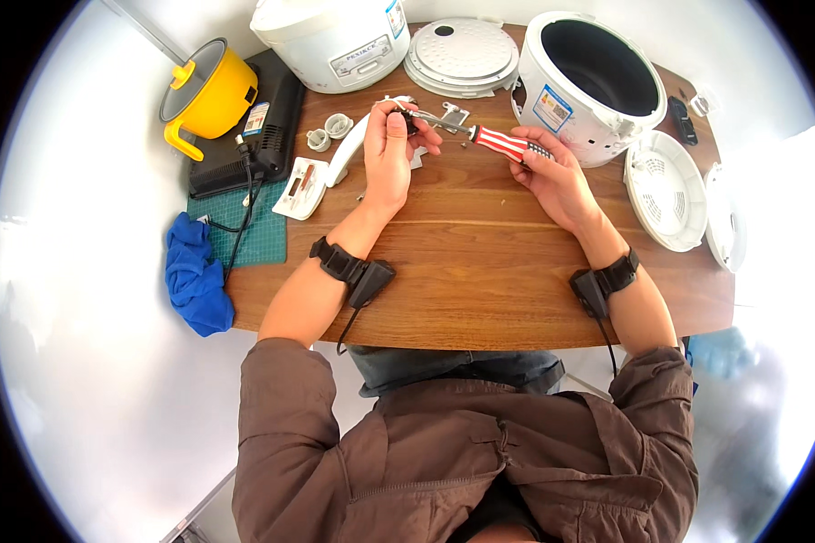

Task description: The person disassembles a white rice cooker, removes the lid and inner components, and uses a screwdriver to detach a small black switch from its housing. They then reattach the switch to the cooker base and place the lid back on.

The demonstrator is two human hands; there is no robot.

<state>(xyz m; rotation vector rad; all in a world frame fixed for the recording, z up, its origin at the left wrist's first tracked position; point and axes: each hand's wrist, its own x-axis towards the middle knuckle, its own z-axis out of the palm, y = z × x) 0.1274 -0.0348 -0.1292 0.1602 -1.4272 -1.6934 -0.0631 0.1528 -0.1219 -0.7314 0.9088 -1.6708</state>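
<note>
My right hand (555,176) grips a screwdriver (498,142) with a red-and-white striped handle that is dark at its butt. Its metal shaft points left toward my left hand (391,154), whose fingers are closed on a small black part (410,120); its exact kind is partly hidden by the fingers. The tip appears to meet this part. Just below the shaft, a small metal plate (455,114) lies on the table. Beside my left hand rests a curved white plastic handle (351,149), with a white panel piece (305,188) nearer to me.
An open white rice cooker body (552,77) stands at back right, with a round perforated cover (666,190) by it. Behind my hands are a lid (462,56) and another white cooker (335,50). At left, a yellow pot (210,95) sits on a black cooktop (276,86) near a blue cloth (195,276).
</note>
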